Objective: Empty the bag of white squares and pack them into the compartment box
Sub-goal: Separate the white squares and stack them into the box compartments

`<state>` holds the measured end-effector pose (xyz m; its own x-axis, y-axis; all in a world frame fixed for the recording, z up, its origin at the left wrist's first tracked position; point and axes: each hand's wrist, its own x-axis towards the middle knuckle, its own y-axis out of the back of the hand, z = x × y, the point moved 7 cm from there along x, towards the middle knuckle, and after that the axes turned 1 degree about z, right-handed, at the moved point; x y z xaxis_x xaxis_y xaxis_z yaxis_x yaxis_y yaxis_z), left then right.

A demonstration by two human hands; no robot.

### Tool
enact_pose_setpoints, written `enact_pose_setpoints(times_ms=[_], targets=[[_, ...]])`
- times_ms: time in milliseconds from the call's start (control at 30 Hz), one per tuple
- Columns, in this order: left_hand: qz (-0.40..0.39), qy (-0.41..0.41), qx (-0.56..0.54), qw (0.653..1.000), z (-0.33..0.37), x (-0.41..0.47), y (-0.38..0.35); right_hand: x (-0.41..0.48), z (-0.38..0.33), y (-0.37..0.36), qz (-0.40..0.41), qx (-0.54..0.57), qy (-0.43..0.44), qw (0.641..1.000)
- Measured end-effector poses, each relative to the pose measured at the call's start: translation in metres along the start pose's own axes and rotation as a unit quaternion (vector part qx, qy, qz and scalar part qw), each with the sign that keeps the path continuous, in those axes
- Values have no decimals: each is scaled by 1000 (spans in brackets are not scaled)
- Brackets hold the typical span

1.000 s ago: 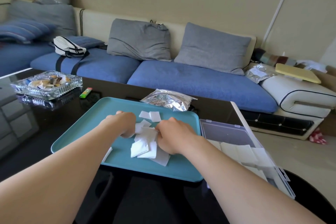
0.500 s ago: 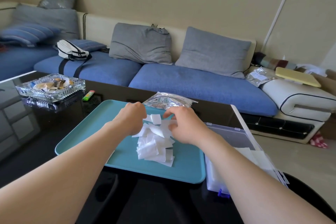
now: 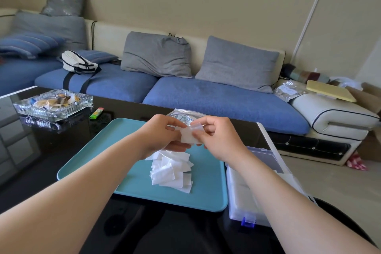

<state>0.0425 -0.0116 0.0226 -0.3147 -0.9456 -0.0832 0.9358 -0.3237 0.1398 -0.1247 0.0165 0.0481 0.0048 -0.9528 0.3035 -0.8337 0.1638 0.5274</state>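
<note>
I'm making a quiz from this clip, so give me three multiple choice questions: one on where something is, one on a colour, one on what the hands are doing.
1. Where is the compartment box relative to the tray? A) left of it B) right of it C) on it
2. What colour is the tray? A) teal B) red C) yellow
3. What are the left hand and right hand doing? A) hanging idle B) lifting a cushion C) pinching white squares above the pile
Answers: 1 B, the box stands at the tray's right edge; 2 A, its bare surface is teal; 3 C, both pinch squares over the pile.
</note>
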Motion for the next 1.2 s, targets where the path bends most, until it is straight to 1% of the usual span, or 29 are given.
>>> enact_pose_setpoints(times_ms=[133, 233, 433, 567, 733, 800, 867, 967, 1000, 1033, 1100, 1200], targets=[[-63, 24, -87, 994, 3, 1, -16, 1, 12, 8, 47, 6, -9, 999], [-94, 28, -119, 988, 9, -2, -26, 2, 15, 14, 75, 28, -9, 997], [-116, 29, -137, 983, 12, -2, -31, 2, 16, 19, 79, 45, -13, 996], [-128, 20, -133, 983, 12, -3, -30, 3, 15, 19, 82, 29, -6, 996], [-111, -8, -106, 988, 13, -2, -26, 3, 12, 23, 122, -25, 9, 992], [-90, -11, -100, 991, 12, 0, -25, 3, 13, 29, 151, -19, 3, 988], [-69, -7, -107, 992, 11, 1, -24, 4, 17, 34, 168, 17, -22, 985], [-65, -12, -100, 993, 12, 2, -24, 4, 22, 29, 122, 124, -73, 982], [-70, -15, -98, 993, 12, 2, -24, 4, 23, 25, 105, 144, -86, 980], [-74, -17, -99, 992, 12, 2, -25, 3, 23, 22, 95, 146, -96, 980], [-79, -19, -110, 991, 14, 0, -25, 3, 26, 19, 94, 114, -104, 984], [-60, -5, -139, 989, 13, 2, -23, 2, 28, 19, 123, 77, -105, 984]])
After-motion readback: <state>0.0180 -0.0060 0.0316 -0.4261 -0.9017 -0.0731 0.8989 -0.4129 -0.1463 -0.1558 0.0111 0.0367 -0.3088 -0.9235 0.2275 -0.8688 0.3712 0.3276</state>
